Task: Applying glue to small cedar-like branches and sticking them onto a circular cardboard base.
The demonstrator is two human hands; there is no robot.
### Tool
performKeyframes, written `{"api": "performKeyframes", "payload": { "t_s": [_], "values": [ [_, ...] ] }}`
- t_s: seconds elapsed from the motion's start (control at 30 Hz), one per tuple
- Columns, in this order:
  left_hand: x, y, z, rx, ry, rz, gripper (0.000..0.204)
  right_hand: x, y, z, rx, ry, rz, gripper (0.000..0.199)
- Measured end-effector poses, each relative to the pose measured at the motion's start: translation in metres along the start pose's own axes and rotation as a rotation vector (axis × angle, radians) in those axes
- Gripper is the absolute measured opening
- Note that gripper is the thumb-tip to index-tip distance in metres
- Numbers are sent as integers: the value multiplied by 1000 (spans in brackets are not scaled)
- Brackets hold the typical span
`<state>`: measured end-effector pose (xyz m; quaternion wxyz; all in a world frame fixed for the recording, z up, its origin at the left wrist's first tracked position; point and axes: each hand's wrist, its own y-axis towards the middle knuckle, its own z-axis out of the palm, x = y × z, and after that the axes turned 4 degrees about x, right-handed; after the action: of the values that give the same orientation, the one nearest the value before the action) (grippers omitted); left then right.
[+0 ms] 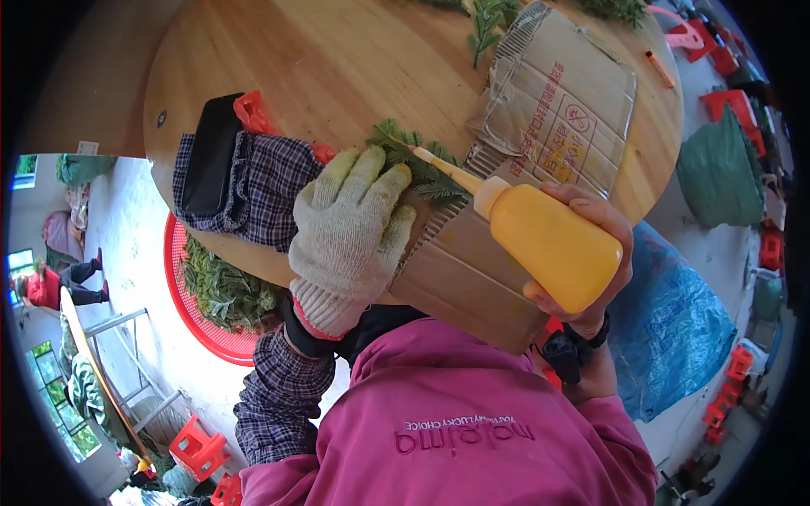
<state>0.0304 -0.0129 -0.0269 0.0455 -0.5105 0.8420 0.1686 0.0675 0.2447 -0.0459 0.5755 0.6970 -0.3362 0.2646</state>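
Note:
My left hand (348, 226), in a pale knitted glove with yellow-stained fingertips, lies over a green fern-like sprig (440, 187) and pinches it against the table edge of the cardboard. Most of what sits under the fingers is hidden. My right hand (606, 221) is bare and wraps around a yellow squeeze bottle (553, 240). The bottle tilts so that its long tapered nozzle points up and left, its tip touching or just above the sprig near my left fingertips. Flattened brown cardboard (472, 291) lies beneath both hands.
A dark phone (211, 156) rests on checked cloth (274, 181) at the left of the round wooden table (337, 59). Below stands a red basket (175, 278) of greenery. An orange marker (660, 69) lies far right. Blue plastic (666, 325) hangs at right.

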Motion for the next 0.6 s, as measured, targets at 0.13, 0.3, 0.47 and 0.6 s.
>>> {"api": "performKeyframes", "payload": {
  "t_s": [0.13, 0.3, 0.47, 0.6],
  "values": [
    [0, 1, 0, -12, -6, -2, 43, -2, 4, 2, 20, -38, -20, 82],
    [0, 2, 0, -4, -23, -6, 42, -2, 5, 4, 25, -30, 11, 81],
    [0, 1, 0, -8, -25, -5, 41, 0, 4, 4, 30, -44, 17, 80],
    [-1, 1, 0, -13, -16, -5, 39, 2, 0, 4, 32, -91, 25, 79]
  ]
}}
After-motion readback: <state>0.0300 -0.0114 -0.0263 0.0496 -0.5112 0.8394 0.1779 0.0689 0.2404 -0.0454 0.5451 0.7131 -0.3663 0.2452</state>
